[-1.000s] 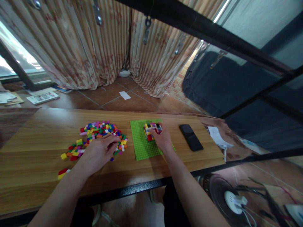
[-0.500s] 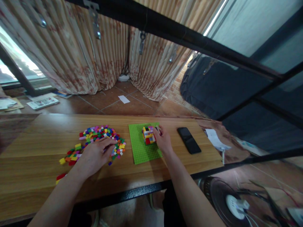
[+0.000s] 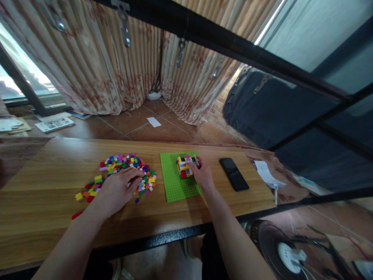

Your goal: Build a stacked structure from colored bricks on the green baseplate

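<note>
My left hand (image 3: pixel 122 186) reaches over a spread of small coloured building bricks (image 3: pixel 125 160), its thumb and fingers drawn together at the pile's right part. Whatever lies between those fingertips is too small to make out. My right hand (image 3: pixel 203 174) curls around the right side of a multicoloured brick model (image 3: pixel 184 168), with thumb and fingers against it. That model stands on a green baseplate (image 3: pixel 173 190), toward its far right part. Behind my left wrist, larger loose bricks (image 3: pixel 93 188) lie in a second cluster.
A black phone (image 3: pixel 234 174) lies on the wooden table (image 3: pixel 140 217) right of the baseplate. Past the right edge hang white papers (image 3: pixel 266 173). A power strip (image 3: pixel 288 256) sits low at the right. Curtains (image 3: pixel 122 70) and a dark metal bar (image 3: pixel 204 31) are beyond the table.
The view has shifted slightly. My right fingers have moved a little on the brick model, showing more of its top. My left hand stays over the pile with its fingers together.
</note>
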Demonstrator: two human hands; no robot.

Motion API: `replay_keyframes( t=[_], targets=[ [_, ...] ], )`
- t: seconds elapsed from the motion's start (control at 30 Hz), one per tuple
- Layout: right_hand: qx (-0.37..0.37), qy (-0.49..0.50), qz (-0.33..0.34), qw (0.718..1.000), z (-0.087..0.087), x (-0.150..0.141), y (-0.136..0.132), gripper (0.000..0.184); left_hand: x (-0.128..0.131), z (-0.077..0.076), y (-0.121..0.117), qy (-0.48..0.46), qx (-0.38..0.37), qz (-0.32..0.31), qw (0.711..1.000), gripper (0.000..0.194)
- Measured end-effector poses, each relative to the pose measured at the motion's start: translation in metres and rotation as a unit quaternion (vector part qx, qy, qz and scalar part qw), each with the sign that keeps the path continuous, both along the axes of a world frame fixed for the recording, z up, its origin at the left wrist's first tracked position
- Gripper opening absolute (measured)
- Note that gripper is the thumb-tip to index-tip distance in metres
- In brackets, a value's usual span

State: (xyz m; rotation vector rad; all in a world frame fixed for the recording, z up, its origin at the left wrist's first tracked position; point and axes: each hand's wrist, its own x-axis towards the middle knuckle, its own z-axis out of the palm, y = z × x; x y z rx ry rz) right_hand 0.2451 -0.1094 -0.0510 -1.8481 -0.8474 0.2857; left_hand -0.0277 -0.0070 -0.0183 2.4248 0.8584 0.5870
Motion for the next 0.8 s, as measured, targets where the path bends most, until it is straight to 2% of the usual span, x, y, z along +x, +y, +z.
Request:
replay_keyframes(
  t=[0.2, 0.47, 0.67, 0.8],
  targets=[
    [-0.033, -0.014, -0.007, 0.999, 0.007, -0.007, -0.001, 0.054, 0.002, -0.001, 0.001, -0.002, -0.001, -0.001, 1.0, 0.032],
    [-0.092, -0.11, 0.001, 0.99, 0.013, -0.014, 0.0, 0.048, 0.001, 0.003, -0.001, -0.001, 0.004, 0.0, 1.0, 0.031],
    [-0.094, -0.15, 0.012, 0.984, 0.01, -0.01, -0.005, 0.045, -0.004, 0.006, 0.004, -0.015, 0.001, 0.022, 1.0, 0.029],
    [-0.054, -0.226, -0.017, 0.973, 0.02, -0.016, -0.009, 0.041, -0.008, 0.006, 0.008, -0.01, 0.019, 0.042, 0.999, 0.028]
  ],
)
